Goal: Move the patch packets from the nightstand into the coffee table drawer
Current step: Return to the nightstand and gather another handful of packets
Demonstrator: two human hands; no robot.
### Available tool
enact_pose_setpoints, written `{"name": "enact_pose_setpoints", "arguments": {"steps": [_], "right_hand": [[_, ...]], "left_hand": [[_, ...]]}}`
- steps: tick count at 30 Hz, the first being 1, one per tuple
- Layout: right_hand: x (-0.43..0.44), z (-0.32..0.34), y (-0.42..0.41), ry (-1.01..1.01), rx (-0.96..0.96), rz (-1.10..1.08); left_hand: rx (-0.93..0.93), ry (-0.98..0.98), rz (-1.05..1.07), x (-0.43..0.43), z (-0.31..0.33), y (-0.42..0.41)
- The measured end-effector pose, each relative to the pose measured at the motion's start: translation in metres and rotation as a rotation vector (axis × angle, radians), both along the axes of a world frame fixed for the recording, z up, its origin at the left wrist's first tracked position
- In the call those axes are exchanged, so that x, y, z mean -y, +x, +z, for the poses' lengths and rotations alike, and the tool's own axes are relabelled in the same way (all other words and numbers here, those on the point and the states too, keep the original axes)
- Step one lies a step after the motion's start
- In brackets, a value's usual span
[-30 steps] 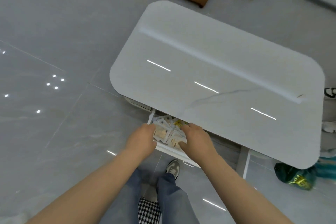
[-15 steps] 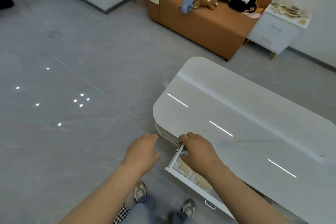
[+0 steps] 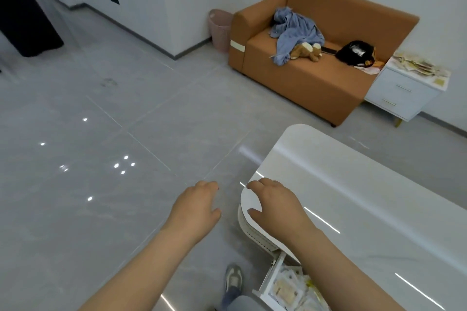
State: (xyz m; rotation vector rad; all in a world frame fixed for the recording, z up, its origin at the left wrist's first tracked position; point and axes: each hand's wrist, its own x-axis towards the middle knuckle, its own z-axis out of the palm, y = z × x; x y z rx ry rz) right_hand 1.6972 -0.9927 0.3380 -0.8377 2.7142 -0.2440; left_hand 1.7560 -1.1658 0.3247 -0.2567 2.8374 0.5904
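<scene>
A person stands at the near left corner of a white coffee table, both arms stretched forward, in a bright room with a grey tiled floor. The left hand hangs over the floor just left of the table, empty, its fingers loosely curled. The right hand is also empty and relaxed above the table's rounded corner; whether it touches the top cannot be told. Below the right forearm the drawer stands pulled out, with pale patch packets lying inside. At the far right, a white nightstand carries a heap of more packets, just beside the right end of an orange sofa. The task looks partway done, with the person between loads; the next move is likely a walk to the nightstand for another handful. The open floor to the left and beyond the table gives plenty of room to pass round its rounded end. Points to watch are the open drawer, which juts out near the person's shoe, and the sofa's front edge close to the nightstand.
</scene>
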Motion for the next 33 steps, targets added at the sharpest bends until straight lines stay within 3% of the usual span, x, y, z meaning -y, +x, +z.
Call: {"name": "enact_pose_setpoints", "arguments": {"steps": [9,21,33], "right_hand": [[0.057,0.012,-0.104,-0.070,-0.022,0.005],[0.131,0.023,-0.221,0.002,-0.017,-0.074],[0.220,0.030,-0.306,-0.038,0.006,-0.344]], "left_hand": [[-0.032,-0.041,0.023,0.055,0.021,-0.101],[-0.028,-0.022,0.011,0.128,0.030,-0.221],[-0.035,-0.045,-0.214,0.232,0.041,-0.350]]}}
